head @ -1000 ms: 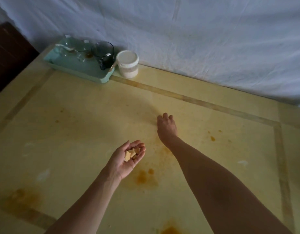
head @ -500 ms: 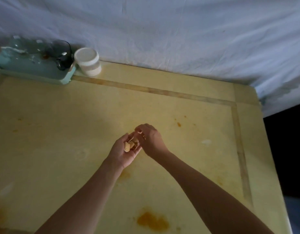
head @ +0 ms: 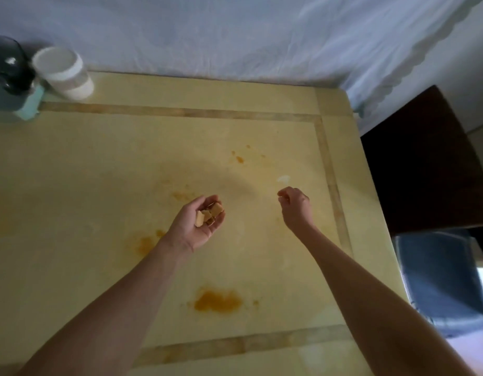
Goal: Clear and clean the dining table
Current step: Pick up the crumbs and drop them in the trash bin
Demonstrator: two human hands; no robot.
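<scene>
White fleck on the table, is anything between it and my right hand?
Nothing visible. The white fleck lies on bare table top just beyond the right hand. The left hand, cupping food pieces, is off to the side.

One desk (head: 99, 164) carries one white jar (head: 62, 73), one dark glass cup (head: 7, 66) and one teal tray (head: 28, 105), the tray cut off by the frame edge. Three orange stains (head: 216, 301) show plainly, plus fainter specks, and one white scrap (head: 283, 179). There are two grips: the left grip (head: 197, 226), cupping three or four tan food pieces (head: 207, 215), and the right grip (head: 296, 206). One dark chair (head: 425, 164) stands beside the desk.
</scene>
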